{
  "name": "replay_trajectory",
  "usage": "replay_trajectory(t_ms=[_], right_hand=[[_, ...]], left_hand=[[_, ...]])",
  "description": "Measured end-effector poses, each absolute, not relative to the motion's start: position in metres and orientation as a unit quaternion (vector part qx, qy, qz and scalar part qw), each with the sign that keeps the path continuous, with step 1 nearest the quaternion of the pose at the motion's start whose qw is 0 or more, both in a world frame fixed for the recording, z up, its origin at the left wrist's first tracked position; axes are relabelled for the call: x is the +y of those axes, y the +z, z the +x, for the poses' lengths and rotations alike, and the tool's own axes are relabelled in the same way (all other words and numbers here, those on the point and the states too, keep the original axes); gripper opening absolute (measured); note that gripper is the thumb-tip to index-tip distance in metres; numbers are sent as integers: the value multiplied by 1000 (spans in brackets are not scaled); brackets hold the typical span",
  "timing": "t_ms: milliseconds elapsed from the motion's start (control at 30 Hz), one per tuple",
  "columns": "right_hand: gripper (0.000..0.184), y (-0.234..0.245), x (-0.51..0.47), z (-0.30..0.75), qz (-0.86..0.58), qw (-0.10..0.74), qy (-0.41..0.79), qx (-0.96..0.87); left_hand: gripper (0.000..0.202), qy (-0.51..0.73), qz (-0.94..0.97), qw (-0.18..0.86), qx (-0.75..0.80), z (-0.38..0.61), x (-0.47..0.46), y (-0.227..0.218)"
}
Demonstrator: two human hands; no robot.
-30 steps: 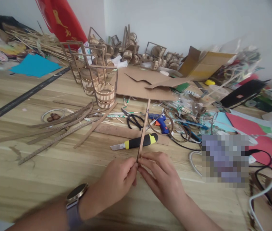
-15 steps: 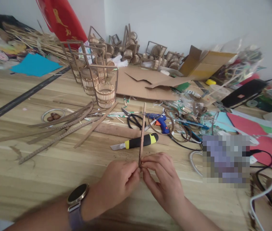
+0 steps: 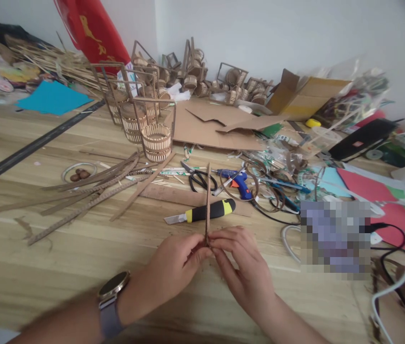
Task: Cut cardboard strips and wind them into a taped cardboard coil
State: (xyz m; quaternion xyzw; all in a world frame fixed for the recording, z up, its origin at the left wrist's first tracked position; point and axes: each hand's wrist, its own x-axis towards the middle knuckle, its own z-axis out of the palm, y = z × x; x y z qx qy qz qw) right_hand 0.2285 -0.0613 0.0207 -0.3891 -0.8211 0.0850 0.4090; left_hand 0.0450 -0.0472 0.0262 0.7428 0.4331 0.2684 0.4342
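Observation:
Both hands meet low in the middle of the head view over a wooden table (image 3: 45,267). My left hand (image 3: 172,270), with a watch on its wrist, pinches the near end of a thin brown cardboard strip (image 3: 207,200). My right hand (image 3: 247,267) pinches the same end from the other side. The strip stands almost upright, its far end pointing away over a yellow-and-black utility knife (image 3: 206,210) that lies just beyond my fingers.
Loose cardboard strips (image 3: 91,191) fan out at the left. Scissors (image 3: 197,177), a blue glue gun (image 3: 238,181) and a wooden ruler (image 3: 177,193) lie behind the knife. Small slatted baskets (image 3: 155,141), cardboard sheets (image 3: 217,124) and a box (image 3: 303,98) stand further back. Coloured paper and cables clutter the right.
The strip's far end has swung left, from leaning right to nearly upright, and it looks shorter above my fingers. Both hands have stayed in the same spot.

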Motion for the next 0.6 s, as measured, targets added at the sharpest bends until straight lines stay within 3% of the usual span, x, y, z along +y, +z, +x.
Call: replay_trajectory(t_ms=[333,600], right_hand=[[16,23,-63,224,-387,376,-2,-842],[14,23,-64,223,-391,391,29,-833]], left_hand=[[25,273,695,496,443,51,-52,27],[26,262,676,535,434,52,-54,30]])
